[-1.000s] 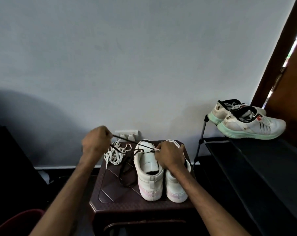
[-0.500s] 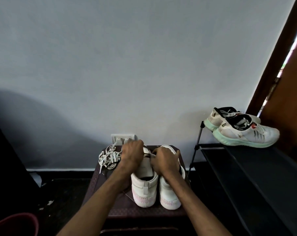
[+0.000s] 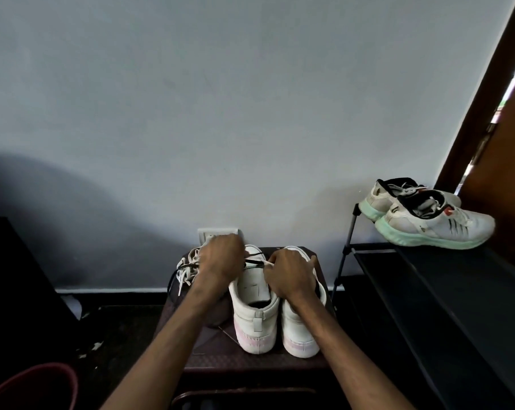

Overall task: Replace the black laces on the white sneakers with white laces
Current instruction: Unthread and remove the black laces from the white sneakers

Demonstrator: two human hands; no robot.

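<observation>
The left hand (image 3: 220, 258) sits over the toe end of the left sneaker, back of the hand up, knuckles bent and fingers curled under. A strand of the black lace (image 3: 254, 261) comes out from its grip on the thumb side. The left forearm runs up from the bottom edge at a slant, with the wrist nearly straight.

The right hand (image 3: 290, 276) lies beside it and close, the two hands almost touching. Its fingers are curled too, with thumb and forefinger pinched together on the other end of that short, taut stretch of lace; how the fingertips meet is hidden by the knuckles. The heel of this hand rests on the collar of the right sneaker, and the right forearm comes in from the lower right.

The white sneakers (image 3: 254, 318) stand side by side and touching on a dark brown counter (image 3: 250, 362), heels toward the camera, with pink panels at the heels. More of the black lace trails out left of the left hand, across a loose heap of white laces (image 3: 186, 269) on the counter's far left corner.

A wall socket (image 3: 218, 232) shows just behind the left hand. To the right, a dark shoe rack (image 3: 427, 279) carries a pair of white trainers with green soles (image 3: 430, 224). A red bucket (image 3: 34, 386) sits at the lower left.
</observation>
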